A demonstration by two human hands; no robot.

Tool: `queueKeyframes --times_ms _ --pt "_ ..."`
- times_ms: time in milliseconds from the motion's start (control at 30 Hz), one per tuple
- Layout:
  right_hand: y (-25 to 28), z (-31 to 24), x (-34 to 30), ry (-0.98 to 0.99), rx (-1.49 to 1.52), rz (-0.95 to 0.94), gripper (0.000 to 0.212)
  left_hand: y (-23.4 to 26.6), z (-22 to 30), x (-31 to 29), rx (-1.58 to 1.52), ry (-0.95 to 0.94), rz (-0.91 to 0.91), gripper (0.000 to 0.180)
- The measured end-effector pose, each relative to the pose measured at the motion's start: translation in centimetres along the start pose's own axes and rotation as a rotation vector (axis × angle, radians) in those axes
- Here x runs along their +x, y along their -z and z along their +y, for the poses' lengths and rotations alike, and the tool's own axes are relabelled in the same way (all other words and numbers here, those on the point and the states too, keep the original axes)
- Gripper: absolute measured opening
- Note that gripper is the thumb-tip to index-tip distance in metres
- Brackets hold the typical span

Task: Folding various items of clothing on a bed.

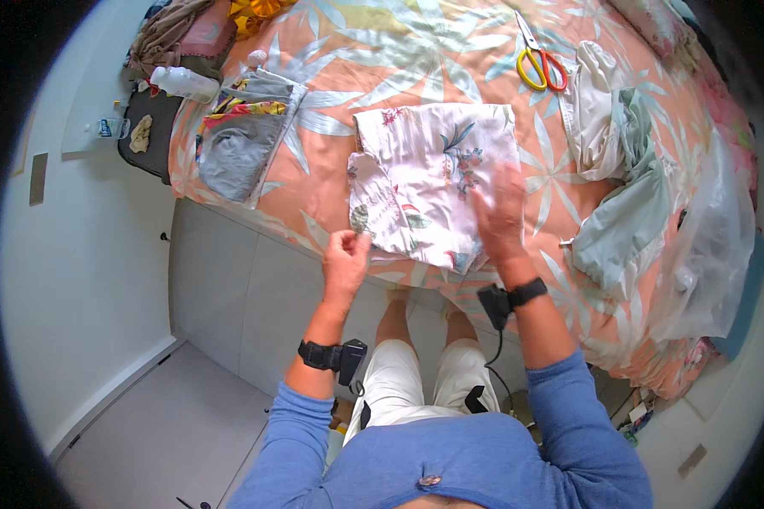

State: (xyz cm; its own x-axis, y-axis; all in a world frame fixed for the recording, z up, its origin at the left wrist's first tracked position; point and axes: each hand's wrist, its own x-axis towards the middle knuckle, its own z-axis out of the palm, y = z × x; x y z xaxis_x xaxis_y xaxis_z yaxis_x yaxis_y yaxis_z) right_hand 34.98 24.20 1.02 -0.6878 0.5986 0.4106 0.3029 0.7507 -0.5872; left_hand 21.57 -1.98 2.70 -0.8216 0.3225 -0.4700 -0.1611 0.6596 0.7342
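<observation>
While the left hand (346, 254) pinched the near left corner of a folded flowered cloth (424, 187), the right hand (502, 216), blurred, was open over its right side; touch could not be told. The cloth lay on an orange bedspread (310, 182). A pale green garment (624, 233) lay to its right, grey clothes (236, 157) to its left, then a white bottle (185, 85) and, farther, scissors (535, 49).

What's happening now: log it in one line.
folded cloth: on bed | left grip: at its near-left corner | right grip: open, blurred, over its right side | scissors: on bed, beyond cloth
</observation>
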Motion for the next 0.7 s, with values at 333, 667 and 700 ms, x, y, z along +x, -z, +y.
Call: queueKeyframes --times_ms 333,667,700 --pt "5.7 5.2 -6.3 -0.851 0.346 -0.286 0.050 -4.6 -1.0 0.5 -0.744 0.456 -0.027 0.036" --pt "8.3 4.1 -7.4 -1.028 0.765 -0.548 0.030 -3.5 -0.3 -2.0 -0.860 0.484 -0.161 0.021" --pt "9.2 3.3 -8.1 -1.057 0.814 -0.544 0.031 -2.8 -0.6 -2.8 -0.825 0.499 -0.184 0.021"
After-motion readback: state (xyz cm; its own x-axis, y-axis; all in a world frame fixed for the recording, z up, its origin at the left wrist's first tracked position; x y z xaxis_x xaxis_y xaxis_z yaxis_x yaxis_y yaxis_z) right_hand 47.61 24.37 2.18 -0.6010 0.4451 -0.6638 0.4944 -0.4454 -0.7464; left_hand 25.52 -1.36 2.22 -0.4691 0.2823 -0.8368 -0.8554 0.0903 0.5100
